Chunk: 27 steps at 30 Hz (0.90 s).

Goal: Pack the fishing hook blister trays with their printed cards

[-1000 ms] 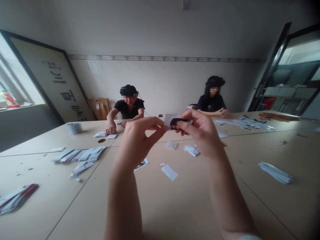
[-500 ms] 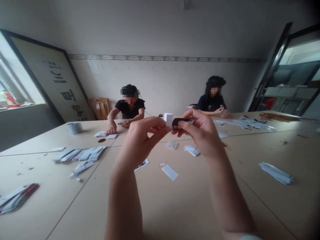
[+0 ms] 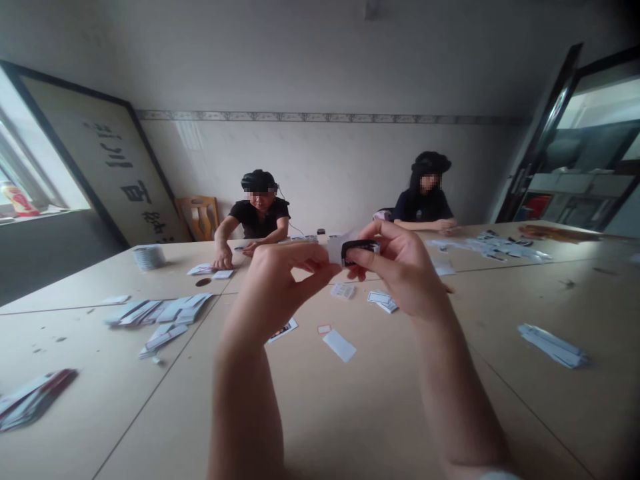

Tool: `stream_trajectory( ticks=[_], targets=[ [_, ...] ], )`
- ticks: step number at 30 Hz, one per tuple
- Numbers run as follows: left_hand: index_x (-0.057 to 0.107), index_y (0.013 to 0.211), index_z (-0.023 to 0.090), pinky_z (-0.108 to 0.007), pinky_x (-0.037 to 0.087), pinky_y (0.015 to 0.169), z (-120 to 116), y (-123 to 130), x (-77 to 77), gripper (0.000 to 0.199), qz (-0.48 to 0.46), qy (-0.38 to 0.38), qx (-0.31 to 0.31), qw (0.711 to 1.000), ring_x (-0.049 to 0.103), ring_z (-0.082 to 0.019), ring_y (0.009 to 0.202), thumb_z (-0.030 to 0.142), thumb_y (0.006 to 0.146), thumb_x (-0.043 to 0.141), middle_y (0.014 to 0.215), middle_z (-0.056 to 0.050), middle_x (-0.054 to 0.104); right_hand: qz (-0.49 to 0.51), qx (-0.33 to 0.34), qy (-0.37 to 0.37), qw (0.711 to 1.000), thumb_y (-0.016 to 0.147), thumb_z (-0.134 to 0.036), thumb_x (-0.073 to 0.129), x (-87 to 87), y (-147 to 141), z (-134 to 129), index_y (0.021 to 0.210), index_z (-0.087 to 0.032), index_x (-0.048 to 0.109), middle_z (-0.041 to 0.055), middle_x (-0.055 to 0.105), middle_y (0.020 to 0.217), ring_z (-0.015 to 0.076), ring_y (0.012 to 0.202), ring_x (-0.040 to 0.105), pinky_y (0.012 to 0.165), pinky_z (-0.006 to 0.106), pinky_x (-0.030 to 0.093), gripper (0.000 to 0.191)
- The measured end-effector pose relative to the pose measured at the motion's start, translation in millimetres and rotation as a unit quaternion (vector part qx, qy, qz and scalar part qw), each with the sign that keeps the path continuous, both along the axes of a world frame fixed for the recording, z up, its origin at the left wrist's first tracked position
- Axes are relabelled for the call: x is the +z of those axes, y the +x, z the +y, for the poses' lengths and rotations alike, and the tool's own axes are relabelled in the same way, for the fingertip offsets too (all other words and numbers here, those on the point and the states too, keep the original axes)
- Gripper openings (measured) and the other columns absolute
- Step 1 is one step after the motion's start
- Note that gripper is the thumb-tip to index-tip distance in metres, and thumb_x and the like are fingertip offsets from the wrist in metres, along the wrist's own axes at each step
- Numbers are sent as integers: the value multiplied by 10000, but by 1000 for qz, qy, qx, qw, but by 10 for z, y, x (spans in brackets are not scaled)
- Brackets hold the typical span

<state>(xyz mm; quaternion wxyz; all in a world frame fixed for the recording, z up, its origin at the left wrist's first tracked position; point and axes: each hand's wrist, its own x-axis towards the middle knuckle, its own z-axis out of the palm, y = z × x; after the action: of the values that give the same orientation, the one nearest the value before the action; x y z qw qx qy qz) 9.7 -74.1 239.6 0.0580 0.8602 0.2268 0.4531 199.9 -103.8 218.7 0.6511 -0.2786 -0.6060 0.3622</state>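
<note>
My left hand (image 3: 295,270) is closed, with thumb and forefinger pinching the left edge of a small white slip of paper (image 3: 335,251). A small black label (image 3: 369,245) with light print lies against the slip's right side. Thumb and fingers of my right hand (image 3: 393,263) are closed on the label, and the thumb covers part of its face. Both pieces are held up above the table between my hands. Whether the slip and the label are joined, I cannot tell.
On the table (image 3: 320,413) below lie a white card (image 3: 340,345), a red-edged label (image 3: 325,329), a clear small tray (image 3: 343,291) and framed labels (image 3: 383,301). Paper stacks (image 3: 160,309) spread at left, another bundle (image 3: 553,345) at right. Two people sit across.
The black label has shifted slightly left, over the right part of the white slip. My right hand has moved left with it. The white slip now looks flatter and more see-through.
</note>
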Motion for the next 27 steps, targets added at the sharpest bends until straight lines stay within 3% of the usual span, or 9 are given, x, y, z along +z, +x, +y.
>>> stream_trajectory(
  ticks=[13, 19, 23, 27],
  targets=[
    [593, 684, 184, -265, 522, 741, -26, -17, -1, 205, 25, 57, 6, 998, 718, -157, 812, 210, 873, 669, 663, 34, 655, 26, 38, -27, 999, 776, -227, 817, 5, 5, -10, 803, -184, 618, -19, 696, 678, 102, 533, 642, 529, 202, 499, 205],
    [660, 724, 202, -248, 536, 680, -30, -28, -11, 157, 16, 28, -24, 999, 710, -163, 838, 235, 877, 679, 700, 20, 677, 48, 80, -44, 995, 765, -201, 804, 35, 13, -26, 784, -186, 613, -38, 672, 626, 93, 507, 627, 503, 189, 497, 192],
    [724, 787, 230, -285, 562, 787, -24, -31, -14, 93, -1, 27, -54, 998, 673, -133, 746, 249, 871, 691, 721, 31, 703, 55, 106, -68, 991, 741, -201, 810, 57, 19, -51, 780, -183, 611, -40, 679, 630, 90, 498, 634, 473, 170, 490, 204],
    [746, 802, 240, -252, 536, 707, -43, -35, 2, 79, -2, 16, -66, 998, 660, -115, 709, 236, 869, 703, 742, 38, 722, 54, 144, -80, 985, 763, -207, 803, 63, 31, -59, 787, -181, 609, -41, 676, 608, 84, 496, 639, 477, 151, 490, 197]
  ],
)
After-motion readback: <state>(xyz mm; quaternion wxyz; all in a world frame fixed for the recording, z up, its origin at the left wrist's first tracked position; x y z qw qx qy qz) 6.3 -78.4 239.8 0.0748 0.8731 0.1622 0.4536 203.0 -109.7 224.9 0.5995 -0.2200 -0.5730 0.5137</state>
